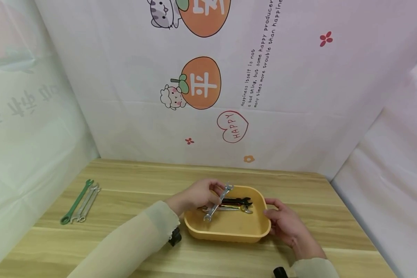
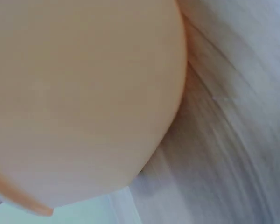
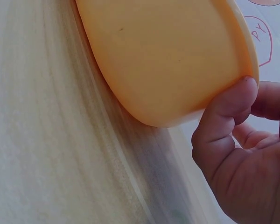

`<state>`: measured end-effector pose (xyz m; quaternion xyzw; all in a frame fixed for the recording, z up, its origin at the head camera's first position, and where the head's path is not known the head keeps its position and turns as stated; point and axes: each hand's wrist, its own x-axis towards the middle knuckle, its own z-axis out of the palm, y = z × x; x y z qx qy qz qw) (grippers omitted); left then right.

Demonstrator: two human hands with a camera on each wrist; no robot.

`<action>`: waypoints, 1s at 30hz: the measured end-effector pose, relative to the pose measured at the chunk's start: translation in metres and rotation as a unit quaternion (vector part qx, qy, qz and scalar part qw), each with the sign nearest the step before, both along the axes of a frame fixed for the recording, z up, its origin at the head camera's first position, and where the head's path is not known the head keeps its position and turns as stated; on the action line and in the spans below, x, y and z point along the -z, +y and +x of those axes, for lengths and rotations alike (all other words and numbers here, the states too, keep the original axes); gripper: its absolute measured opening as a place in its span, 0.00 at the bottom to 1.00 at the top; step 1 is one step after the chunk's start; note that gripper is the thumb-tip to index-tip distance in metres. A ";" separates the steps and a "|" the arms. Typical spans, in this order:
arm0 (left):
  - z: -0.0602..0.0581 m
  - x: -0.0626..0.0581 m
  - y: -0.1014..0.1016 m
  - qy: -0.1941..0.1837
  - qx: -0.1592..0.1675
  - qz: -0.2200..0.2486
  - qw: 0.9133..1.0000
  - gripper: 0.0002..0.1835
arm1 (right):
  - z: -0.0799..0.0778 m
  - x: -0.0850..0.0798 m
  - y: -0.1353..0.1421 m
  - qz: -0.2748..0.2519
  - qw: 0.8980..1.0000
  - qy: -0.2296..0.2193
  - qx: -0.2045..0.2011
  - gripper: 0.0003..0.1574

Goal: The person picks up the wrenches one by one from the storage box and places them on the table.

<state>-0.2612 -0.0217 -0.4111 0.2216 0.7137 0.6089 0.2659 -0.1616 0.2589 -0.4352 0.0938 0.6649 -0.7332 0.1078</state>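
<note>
My left hand pinches a silver double open-ended wrench, tilted over the yellow plastic bin. Inside the bin lie a black wrench, a gold-toned wrench and other wrenches partly hidden behind the held one. At the bin's right end, my right hand grips the rim; the right wrist view shows its thumb against the bin's wall. Only the bin's outer side and the table appear in the left wrist view, so the left hand is out of sight there.
A green wrench lies at the table's left side, with two silver wrenches beside it. The wooden table meets a printed white cloth backdrop behind, and white cloth hangs on both sides.
</note>
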 end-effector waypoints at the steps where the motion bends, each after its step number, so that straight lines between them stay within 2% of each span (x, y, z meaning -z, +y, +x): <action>1: -0.001 -0.001 -0.002 -0.018 -0.007 0.014 1.000 0.24 | 0.000 0.000 0.000 0.000 1.000 0.000 0.000 0.32; 4: -0.003 -0.005 -0.007 -0.048 -0.029 0.040 0.998 0.25 | 0.000 0.000 0.000 -0.002 1.000 -0.001 0.002 0.31; 16: -0.007 -0.012 -0.033 -0.092 -0.084 0.095 0.988 0.24 | 0.000 0.000 0.001 -0.008 1.000 0.007 -0.005 0.32; 25: -0.017 -0.010 -0.065 -0.101 -0.162 0.087 0.978 0.25 | 0.000 0.000 0.001 -0.004 1.000 0.002 -0.008 0.32; 30: -0.023 -0.006 -0.089 -0.104 -0.185 0.089 0.973 0.25 | 0.000 0.000 0.002 -0.004 1.000 0.003 -0.011 0.32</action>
